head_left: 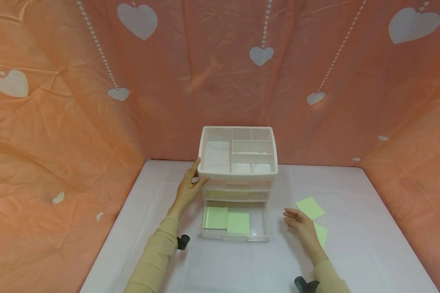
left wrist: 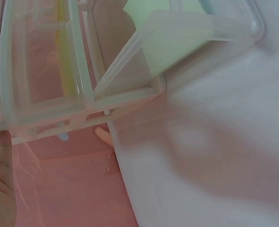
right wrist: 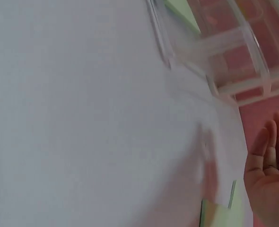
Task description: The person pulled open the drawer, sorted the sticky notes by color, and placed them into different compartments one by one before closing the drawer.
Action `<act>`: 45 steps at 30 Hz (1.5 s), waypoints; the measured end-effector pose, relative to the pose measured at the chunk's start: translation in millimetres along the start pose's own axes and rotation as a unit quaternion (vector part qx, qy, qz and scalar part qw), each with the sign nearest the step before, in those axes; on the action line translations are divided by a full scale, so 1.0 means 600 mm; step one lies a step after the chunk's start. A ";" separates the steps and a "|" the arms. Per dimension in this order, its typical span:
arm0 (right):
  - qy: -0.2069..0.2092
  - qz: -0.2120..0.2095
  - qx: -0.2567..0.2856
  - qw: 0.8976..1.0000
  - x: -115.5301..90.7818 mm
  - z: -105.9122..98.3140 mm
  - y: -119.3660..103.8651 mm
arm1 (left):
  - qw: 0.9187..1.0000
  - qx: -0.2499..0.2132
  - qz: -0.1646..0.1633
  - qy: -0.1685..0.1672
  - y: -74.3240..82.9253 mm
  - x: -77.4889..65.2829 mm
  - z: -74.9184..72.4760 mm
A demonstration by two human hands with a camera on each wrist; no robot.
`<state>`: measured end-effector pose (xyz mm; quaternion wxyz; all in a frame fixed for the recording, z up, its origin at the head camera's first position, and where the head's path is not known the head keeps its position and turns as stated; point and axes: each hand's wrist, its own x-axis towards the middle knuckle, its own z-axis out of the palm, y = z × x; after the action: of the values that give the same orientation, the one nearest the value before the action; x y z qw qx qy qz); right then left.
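A white plastic drawer organizer [head_left: 238, 177] stands at the back of the table, its bottom drawer [head_left: 258, 221] pulled out. Two pale green sticky note pads [head_left: 216, 218] [head_left: 238, 223] lie side by side in that drawer. My left hand [head_left: 188, 188] rests against the organizer's left side, thumb at the front corner and fingers extended along the side; a finger touches the frame edge in the left wrist view. To the right of the drawer, my right hand [head_left: 301, 224] hovers with loosely bent fingers, holding nothing. Two more green pads [head_left: 311, 208] [head_left: 320, 234] lie by it, one partly hidden.
The organizer's top tray [head_left: 218, 156] has several compartments. Something yellow-green shows through a closed upper drawer [head_left: 238, 194]. A white cloth covers the table [head_left: 355, 228]. An orange sheet with white hearts [head_left: 223, 81] hangs behind and at both sides.
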<state>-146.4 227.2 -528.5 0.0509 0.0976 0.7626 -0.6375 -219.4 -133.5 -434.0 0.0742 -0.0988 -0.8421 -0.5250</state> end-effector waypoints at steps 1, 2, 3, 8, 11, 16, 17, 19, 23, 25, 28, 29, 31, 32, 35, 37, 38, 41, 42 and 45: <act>0.008 0.003 0.001 1.000 0.000 -0.006 0.003 | 1.000 0.000 -0.006 -0.002 0.008 -0.002 -0.002; 0.014 0.008 -0.005 1.000 0.001 -0.012 0.006 | 1.000 0.001 -0.011 -0.004 0.016 -0.004 -0.003; 0.020 0.013 -0.012 1.000 0.000 -0.018 0.008 | 1.000 0.001 -0.011 -0.005 0.016 -0.004 -0.003; 0.038 0.041 -0.081 0.995 -0.004 -0.048 0.020 | 1.000 -0.002 -0.002 -0.003 0.016 -0.004 -0.002; 0.044 0.057 -0.107 0.992 -0.008 -0.063 0.025 | 1.000 -0.004 0.007 -0.001 0.017 -0.005 -0.002; 0.056 0.077 -0.119 0.988 -0.017 -0.086 0.031 | 1.000 -0.005 0.009 -0.002 0.019 -0.006 -0.002; 0.058 0.079 -0.122 0.988 -0.018 -0.091 0.033 | 1.000 -0.005 0.008 -0.002 0.018 -0.006 -0.002; 0.058 0.086 -0.133 0.986 -0.021 -0.098 0.035 | 1.000 -0.003 0.005 -0.002 0.018 -0.006 -0.002; 0.053 0.089 -0.163 0.981 -0.024 -0.110 0.039 | 1.000 -0.006 0.001 0.000 0.017 -0.006 -0.003; 0.051 0.085 -0.178 0.979 -0.024 -0.114 0.041 | 1.000 -0.007 0.001 0.001 0.016 -0.007 -0.004; 0.053 0.077 -0.198 0.976 -0.025 -0.120 0.045 | 1.000 -0.006 0.002 0.001 0.016 -0.008 -0.005; 0.053 0.077 -0.204 0.974 -0.026 -0.122 0.047 | 1.000 -0.006 0.003 0.001 0.016 -0.008 -0.004; 0.055 0.075 -0.213 0.973 -0.027 -0.126 0.051 | 1.000 -0.004 0.005 0.001 0.017 -0.008 -0.004; 0.055 0.076 -0.219 0.971 -0.027 -0.128 0.053 | 1.000 -0.005 0.005 0.001 0.017 -0.008 -0.004; 0.055 0.075 -0.236 0.967 -0.029 -0.133 0.058 | 1.000 -0.005 0.007 0.000 0.018 -0.008 -0.004; 0.055 0.071 -0.250 0.964 -0.029 -0.136 0.059 | 1.000 -0.004 0.008 0.000 0.018 -0.008 -0.004; 0.053 0.071 -0.258 0.962 -0.029 -0.137 0.059 | 1.000 -0.003 0.010 0.000 0.017 -0.008 -0.004; 0.045 0.070 -0.275 0.958 -0.031 -0.139 0.057 | 1.000 -0.003 0.008 0.003 0.002 -0.003 0.000; 0.044 0.069 -0.279 0.957 -0.032 -0.140 0.056 | 1.000 -0.005 0.008 0.005 -0.006 0.000 0.002; 0.044 0.067 -0.283 0.956 -0.034 -0.141 0.056 | 1.000 -0.009 0.003 0.008 -0.032 0.010 0.008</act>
<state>-115.5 314.4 -541.0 0.0854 0.1575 0.9051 -0.3856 -230.0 -137.1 -451.7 0.0816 -0.0977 -0.8362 -0.5334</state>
